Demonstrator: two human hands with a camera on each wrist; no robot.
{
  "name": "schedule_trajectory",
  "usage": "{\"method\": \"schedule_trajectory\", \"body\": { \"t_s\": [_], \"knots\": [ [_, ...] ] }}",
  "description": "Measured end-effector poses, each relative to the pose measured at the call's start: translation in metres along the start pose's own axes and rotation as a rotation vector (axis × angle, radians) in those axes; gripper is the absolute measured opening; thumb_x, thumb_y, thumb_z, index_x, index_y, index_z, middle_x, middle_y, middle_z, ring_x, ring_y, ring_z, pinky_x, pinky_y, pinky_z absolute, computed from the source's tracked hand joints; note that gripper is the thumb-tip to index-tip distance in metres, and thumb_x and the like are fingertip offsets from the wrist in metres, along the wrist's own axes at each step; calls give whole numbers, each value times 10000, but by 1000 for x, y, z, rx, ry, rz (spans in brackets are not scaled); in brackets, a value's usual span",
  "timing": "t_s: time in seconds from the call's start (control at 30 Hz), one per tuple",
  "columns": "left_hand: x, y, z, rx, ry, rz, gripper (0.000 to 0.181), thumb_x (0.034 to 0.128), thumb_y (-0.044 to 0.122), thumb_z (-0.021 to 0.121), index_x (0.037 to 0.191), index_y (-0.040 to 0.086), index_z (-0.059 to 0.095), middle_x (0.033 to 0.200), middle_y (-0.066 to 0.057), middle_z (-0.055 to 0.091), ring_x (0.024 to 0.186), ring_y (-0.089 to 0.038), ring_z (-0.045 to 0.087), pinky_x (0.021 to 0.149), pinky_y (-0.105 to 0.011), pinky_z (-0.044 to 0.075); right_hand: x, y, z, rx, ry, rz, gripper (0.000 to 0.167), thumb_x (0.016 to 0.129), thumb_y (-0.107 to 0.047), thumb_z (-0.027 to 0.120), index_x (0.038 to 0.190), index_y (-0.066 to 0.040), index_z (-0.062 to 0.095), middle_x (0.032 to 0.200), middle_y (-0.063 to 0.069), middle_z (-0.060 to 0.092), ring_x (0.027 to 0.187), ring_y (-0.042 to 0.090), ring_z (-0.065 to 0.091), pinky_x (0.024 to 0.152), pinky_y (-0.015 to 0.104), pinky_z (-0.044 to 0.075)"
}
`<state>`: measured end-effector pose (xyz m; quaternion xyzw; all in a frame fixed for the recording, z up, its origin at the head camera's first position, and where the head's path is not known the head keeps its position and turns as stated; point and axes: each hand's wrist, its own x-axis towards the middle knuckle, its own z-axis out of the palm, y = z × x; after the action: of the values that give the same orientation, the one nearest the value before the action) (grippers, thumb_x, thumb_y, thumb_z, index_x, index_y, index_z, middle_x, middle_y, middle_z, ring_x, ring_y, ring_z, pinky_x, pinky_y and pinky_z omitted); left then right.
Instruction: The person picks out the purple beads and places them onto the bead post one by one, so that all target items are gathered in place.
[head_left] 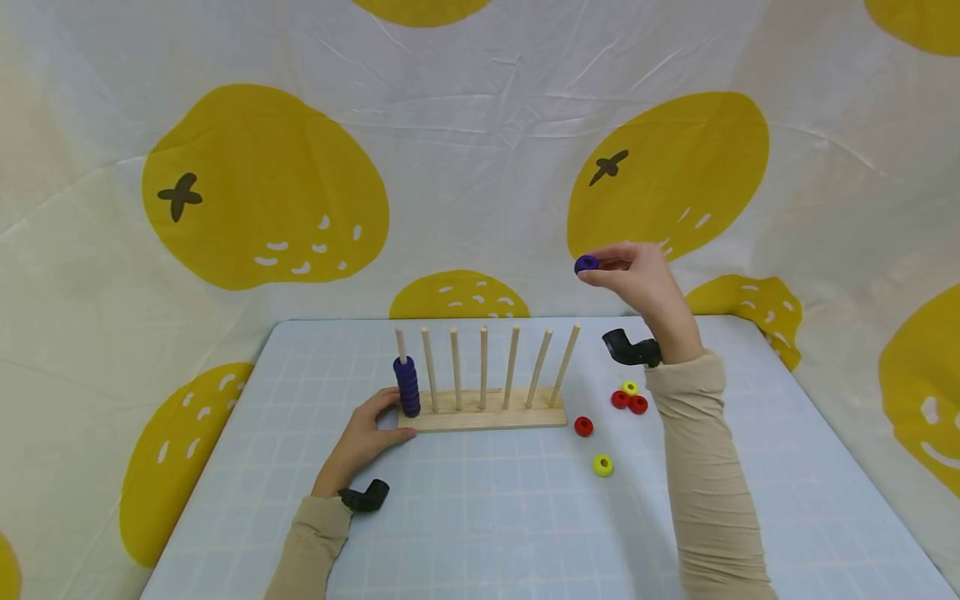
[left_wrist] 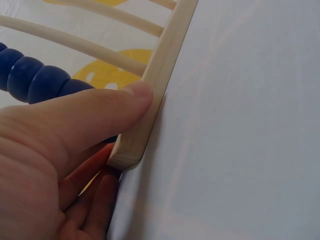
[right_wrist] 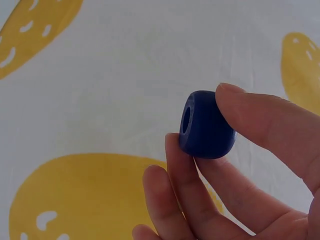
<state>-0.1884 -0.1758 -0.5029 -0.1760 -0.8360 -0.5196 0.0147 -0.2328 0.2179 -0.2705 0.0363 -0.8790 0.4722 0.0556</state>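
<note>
My right hand (head_left: 637, 275) is raised above the table's far side and pinches a blue bead (right_wrist: 207, 125) between thumb and fingers; the bead's hole shows in the right wrist view. At the left end of a wooden peg rack (head_left: 487, 419), my left hand (head_left: 367, 429) grips the base, thumb on its front and fingers behind. The rack has a row of upright pegs. Several blue beads (head_left: 407, 387) are stacked on the leftmost peg, whose tip sticks out above them. The other pegs carry no beads. In the left wrist view the thumb (left_wrist: 120, 112) presses on the base's edge.
Right of the rack lie a red bead (head_left: 583, 427) and a yellow bead (head_left: 603, 465). Farther back, two red beads (head_left: 638, 405) touch another yellow bead (head_left: 630, 388). A patterned cloth (head_left: 480, 167) hangs behind the pale checked table (head_left: 480, 517).
</note>
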Motion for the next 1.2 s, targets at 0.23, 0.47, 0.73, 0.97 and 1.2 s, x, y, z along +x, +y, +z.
{"method": "schedule_trajectory", "body": {
  "t_s": [0.23, 0.47, 0.73, 0.97, 1.2],
  "knots": [
    [-1, 2, 0, -2, 6, 10, 494, 791, 13, 820, 1246, -37, 634, 1376, -198, 548, 1332, -404, 446, 1129, -531, 339, 0, -14, 9, 36, 18, -59, 356, 895, -191, 754, 1183, 9, 689, 1090, 171, 676, 986, 251, 569, 857, 368, 439],
    [-1, 2, 0, 10, 4, 11, 485, 790, 11, 820, 1236, -41, 637, 1372, -199, 551, 1328, -400, 451, 1129, -512, 343, -4, -26, 15, 50, 27, -119, 326, 882, -156, 766, 1148, 21, 703, 1046, 153, 689, 989, 244, 577, 844, 355, 445],
    [2, -13, 4, 18, 18, 22, 505, 780, 9, 828, 1243, -40, 633, 1367, -197, 554, 1325, -398, 451, 1124, -537, 337, -7, -35, 20, 54, 21, -156, 315, 880, -147, 767, 1146, 12, 706, 1029, 129, 691, 1002, 231, 576, 859, 357, 439],
    [8, -42, 6, 8, 19, 22, 525, 769, 110, 863, 1247, 52, 654, 1386, -97, 558, 1348, -312, 447, 1143, -498, 335, -10, -40, 27, 92, 25, -186, 275, 868, -129, 773, 1112, -12, 724, 999, 127, 697, 989, 210, 588, 875, 361, 431],
    [8, -43, 5, -2, 5, 36, 536, 770, 182, 872, 1250, 77, 660, 1389, -77, 560, 1350, -309, 447, 1142, -501, 335, -11, -41, 39, 133, 38, -231, 263, 840, -119, 792, 1084, -38, 740, 981, 123, 712, 963, 197, 607, 828, 345, 461]
  ]
}}
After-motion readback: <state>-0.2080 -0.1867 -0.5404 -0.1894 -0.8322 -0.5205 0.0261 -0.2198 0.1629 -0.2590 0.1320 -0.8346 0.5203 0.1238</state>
